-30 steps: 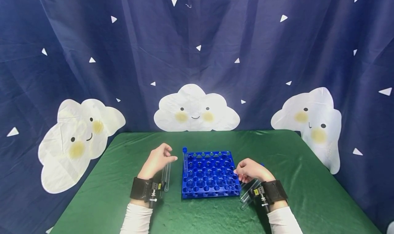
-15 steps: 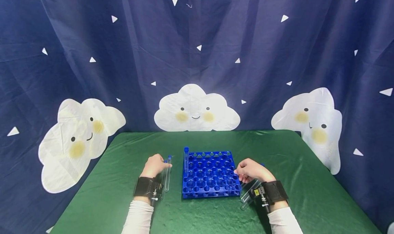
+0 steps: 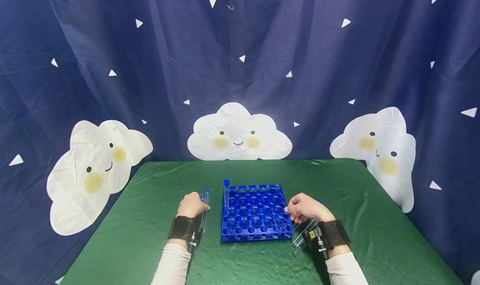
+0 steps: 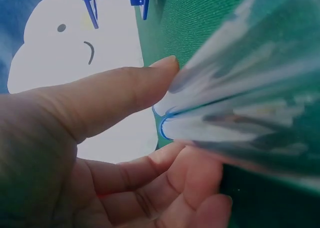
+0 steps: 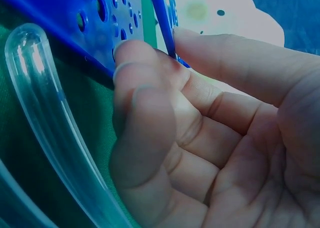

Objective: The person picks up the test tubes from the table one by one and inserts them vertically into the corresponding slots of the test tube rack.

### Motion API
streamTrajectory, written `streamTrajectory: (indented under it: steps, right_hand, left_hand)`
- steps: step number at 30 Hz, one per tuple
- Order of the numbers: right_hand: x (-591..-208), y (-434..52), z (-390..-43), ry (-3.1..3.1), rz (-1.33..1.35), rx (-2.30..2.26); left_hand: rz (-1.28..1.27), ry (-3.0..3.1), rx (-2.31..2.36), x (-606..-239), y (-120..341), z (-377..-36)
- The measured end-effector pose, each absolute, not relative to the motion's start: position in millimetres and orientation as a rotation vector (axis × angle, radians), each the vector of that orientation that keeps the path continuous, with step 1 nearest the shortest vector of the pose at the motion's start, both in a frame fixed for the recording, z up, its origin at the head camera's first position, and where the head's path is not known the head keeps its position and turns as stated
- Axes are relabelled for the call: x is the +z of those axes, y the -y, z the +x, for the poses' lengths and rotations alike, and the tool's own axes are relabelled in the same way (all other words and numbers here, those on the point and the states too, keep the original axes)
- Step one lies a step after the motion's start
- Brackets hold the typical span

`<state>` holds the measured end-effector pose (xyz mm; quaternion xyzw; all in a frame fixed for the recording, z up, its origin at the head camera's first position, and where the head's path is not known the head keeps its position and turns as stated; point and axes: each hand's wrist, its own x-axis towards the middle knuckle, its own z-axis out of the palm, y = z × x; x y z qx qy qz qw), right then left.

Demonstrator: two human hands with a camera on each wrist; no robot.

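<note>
A blue test tube rack (image 3: pixel 255 212) sits on the green-covered table, with one blue-capped test tube (image 3: pixel 226 197) upright in its far left corner. My right hand (image 3: pixel 305 206) pinches the rack's right edge, thumb on the upper plate and curled fingers below it. Left of the rack, my left hand (image 3: pixel 192 205) is at two clear test tubes (image 3: pixel 204 218) with blue caps, which lie side by side. In the left wrist view its thumb (image 4: pixel 160 76) is against one side of the tubes (image 4: pixel 240 108) and the curled fingers (image 4: pixel 185 163) against the other.
More clear test tubes (image 3: pixel 304 237) lie on the table right of the rack, partly under the right wrist; one rounded end (image 5: pixel 30 43) shows close to the right hand. A dark blue curtain (image 3: pixel 240 68) with white clouds hangs behind the table's far edge.
My left hand has come down and nearer from above the tubes, its thumb now across them. My right hand and the rack have stayed put.
</note>
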<state>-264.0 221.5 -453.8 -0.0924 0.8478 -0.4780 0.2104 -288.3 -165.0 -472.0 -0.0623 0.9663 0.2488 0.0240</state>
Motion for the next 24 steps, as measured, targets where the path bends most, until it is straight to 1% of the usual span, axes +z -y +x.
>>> streamTrajectory:
  steps: [17, 24]
  right_hand:
    - [-455.3, -222.0, -264.0, -2.358, -0.26, -1.32]
    - [-452.5, -221.4, -263.7, -2.356, -0.269, -1.328]
  left_hand:
    - [-0.244, -2.922, 0.816, -476.0, 167.8, -292.5]
    - [-0.219, -2.965, 0.8, -466.4, 165.9, -288.9]
